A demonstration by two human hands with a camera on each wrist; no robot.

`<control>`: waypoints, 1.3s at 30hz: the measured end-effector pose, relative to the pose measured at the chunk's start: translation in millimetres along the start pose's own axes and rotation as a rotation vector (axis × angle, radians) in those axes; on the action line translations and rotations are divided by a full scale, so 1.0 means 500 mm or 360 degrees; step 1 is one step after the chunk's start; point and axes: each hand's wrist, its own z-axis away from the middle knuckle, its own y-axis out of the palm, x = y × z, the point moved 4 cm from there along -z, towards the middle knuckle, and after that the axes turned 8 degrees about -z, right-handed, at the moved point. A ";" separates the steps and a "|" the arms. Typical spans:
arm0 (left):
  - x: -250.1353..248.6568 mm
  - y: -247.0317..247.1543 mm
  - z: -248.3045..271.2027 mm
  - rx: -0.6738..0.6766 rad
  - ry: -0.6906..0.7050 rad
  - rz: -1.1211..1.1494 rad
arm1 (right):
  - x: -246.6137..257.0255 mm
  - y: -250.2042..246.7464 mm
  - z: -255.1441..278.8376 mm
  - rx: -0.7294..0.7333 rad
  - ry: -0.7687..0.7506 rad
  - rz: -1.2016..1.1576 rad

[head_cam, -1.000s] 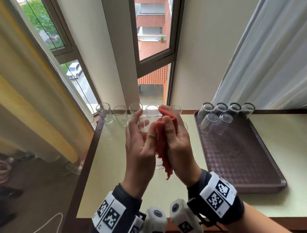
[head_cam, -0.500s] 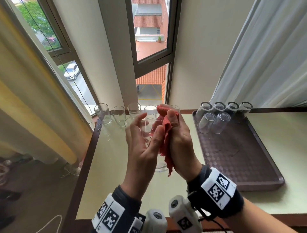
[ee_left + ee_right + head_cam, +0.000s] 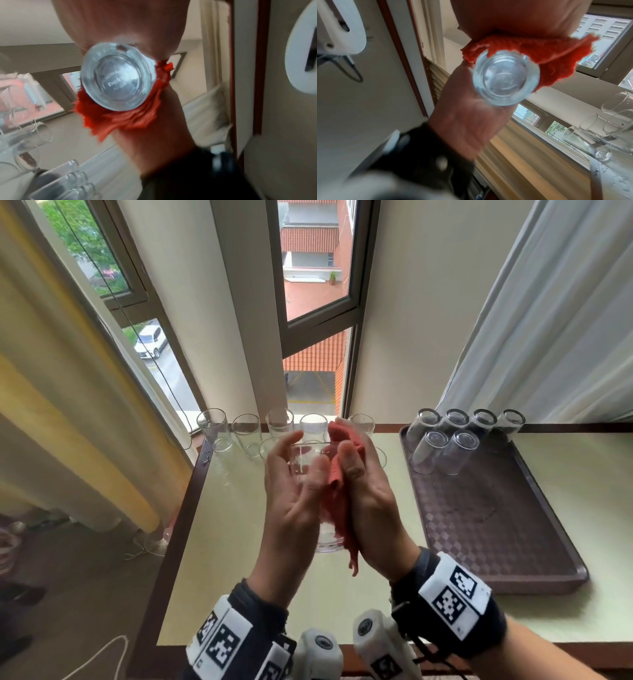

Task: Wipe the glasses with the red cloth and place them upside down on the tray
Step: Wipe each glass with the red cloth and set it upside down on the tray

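wiping clear cylindrical glass (image 3: 325,529) above pale table (image 3: 219,542) | left hand (image 3: 291,501) cradles it steady | right hand (image 3: 370,508) presses crumpled red cloth (image 3: 337,508) on its side | brown tray (image 3: 496,535) holds six upturned glasses (image 3: 459,436)

Bare near half of tray (image 3: 496,542), open to reach; six upturned glasses (image 3: 445,450) crowding its far left corner. Upright glasses (image 3: 246,429) lining table's (image 3: 222,542) far edge, left.
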 end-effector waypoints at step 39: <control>-0.005 -0.019 0.008 -0.0100 0.0038 -0.0029 | -0.006 0.014 -0.018 0.0019 0.0080 -0.0046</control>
